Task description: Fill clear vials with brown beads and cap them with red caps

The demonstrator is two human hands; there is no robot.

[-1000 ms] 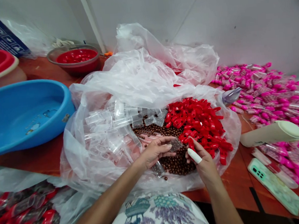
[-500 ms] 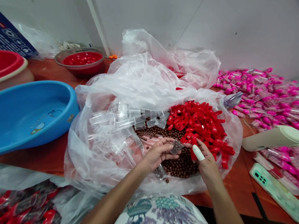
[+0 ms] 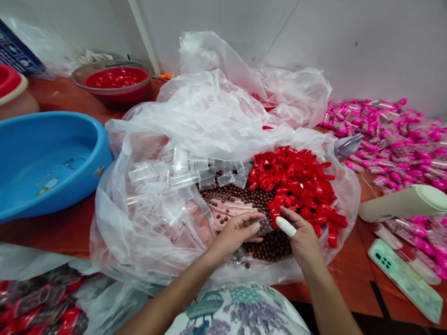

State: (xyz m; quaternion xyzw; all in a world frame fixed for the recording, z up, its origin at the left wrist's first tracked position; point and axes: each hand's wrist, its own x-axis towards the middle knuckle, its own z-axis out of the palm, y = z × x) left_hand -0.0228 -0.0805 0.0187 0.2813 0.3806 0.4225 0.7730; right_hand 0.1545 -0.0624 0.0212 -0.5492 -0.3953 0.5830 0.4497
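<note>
Left hand: the left hand is curled, fingers pinching a small clear tube filled with brown beads, held just above the bead heap.
Right hand: the right hand meets the tube's right end, fingers closed at it; a white finger cot covers one finger. Whether it pinches a red cap cannot be told.
Clear tube: between both hands, lying roughly level, over the near edge of the brown beads.
Brown beads: a heap of brown beads lies in the middle of the plastic-lined basin, under and in front of the hands.
Red caps: a pile of red caps fills the right side, touching the beads and just beside the right hand.
Empty tubes: clear empty tubes are heaped on the left side.
Plastic sheet: a crumpled clear plastic sheet lines and rises behind the heap.
Worktop: a reddish worktop carries a blue basin to the left, a red bowl behind it, pink-capped filled tubes to the right, and a phone with a pale cylinder near the right edge.
Finished tubes: red-capped filled tubes lie in a bag at the lower left.
</note>
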